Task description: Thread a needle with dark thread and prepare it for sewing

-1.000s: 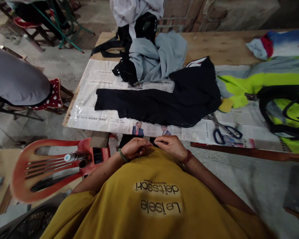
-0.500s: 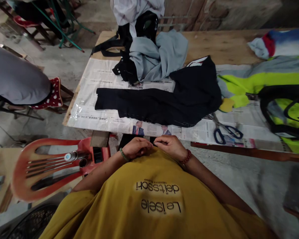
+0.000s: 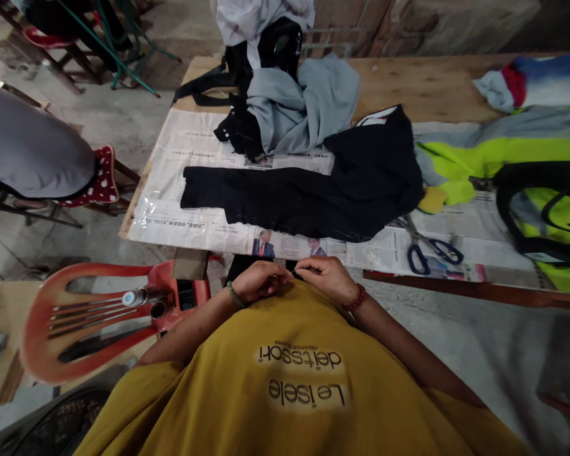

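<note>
My left hand (image 3: 260, 280) and my right hand (image 3: 327, 277) meet fingertip to fingertip in front of my yellow shirt (image 3: 304, 342), just below the table's near edge. Both hands are closed in a pinch; whatever lies between the fingers is too small or hidden to make out. Beyond them a dark navy garment piece (image 3: 294, 196) lies spread on the newspaper-covered table (image 3: 171, 221), with pale stitches along its near edge. To its right rest scissors (image 3: 430, 247) with dark blue handles, their blades partly under the cloth.
A grey cloth (image 3: 308, 104) is heaped behind the garment. Neon-yellow and grey clothing (image 3: 513, 149) lies on the right, under a black looped object (image 3: 508, 209). A red plastic chair (image 3: 95, 272) holding metal cylinders stands left. Someone in grey (image 3: 33, 139) sits farther left.
The view has shifted very slightly. My hands stay pinched together at the same place, with only a small movement of the fingers. The garment and scissors have not moved.
</note>
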The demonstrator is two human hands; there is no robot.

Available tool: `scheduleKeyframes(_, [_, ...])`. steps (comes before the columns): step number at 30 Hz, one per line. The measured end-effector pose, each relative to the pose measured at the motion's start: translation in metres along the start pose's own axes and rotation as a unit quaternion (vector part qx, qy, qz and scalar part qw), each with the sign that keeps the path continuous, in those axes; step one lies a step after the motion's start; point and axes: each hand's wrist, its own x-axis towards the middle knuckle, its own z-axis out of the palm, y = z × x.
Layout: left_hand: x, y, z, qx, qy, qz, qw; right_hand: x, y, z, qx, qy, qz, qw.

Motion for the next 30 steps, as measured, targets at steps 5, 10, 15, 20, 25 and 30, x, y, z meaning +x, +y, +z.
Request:
scheduleKeyframes(5, [0.002, -0.002, -0.002, -0.030, 0.000, 0.009, 1.000, 0.000, -0.001, -0.002, 0.020, -0.001, 0.001, 1.000])
scheduleKeyframes(10, [0.004, -0.006, -0.004, -0.039, 0.022, 0.038, 0.998, -0.001, 0.001, -0.002, 0.028, 0.007, 0.019, 0.999])
scheduleKeyframes(15, [0.001, -0.001, -0.001, -0.034, 0.012, 0.034, 0.999, -0.002, 0.000, -0.002, 0.031, -0.002, 0.019, 0.999])
scheduleKeyframes(20, [-0.002, 0.004, 0.003, -0.018, -0.029, -0.015, 0.999, -0.001, -0.004, -0.003, 0.035, -0.013, 0.011, 0.999])
scheduleKeyframes(25, [0.001, 0.000, 0.002, -0.022, -0.010, 0.001, 1.000, -0.003, -0.001, -0.006, 0.023, 0.015, -0.002, 1.000])
scheduleKeyframes(30, [-0.029, 0.015, 0.009, 0.022, 0.024, 0.142, 0.989, -0.007, 0.005, -0.012, 0.038, 0.076, 0.019, 0.996])
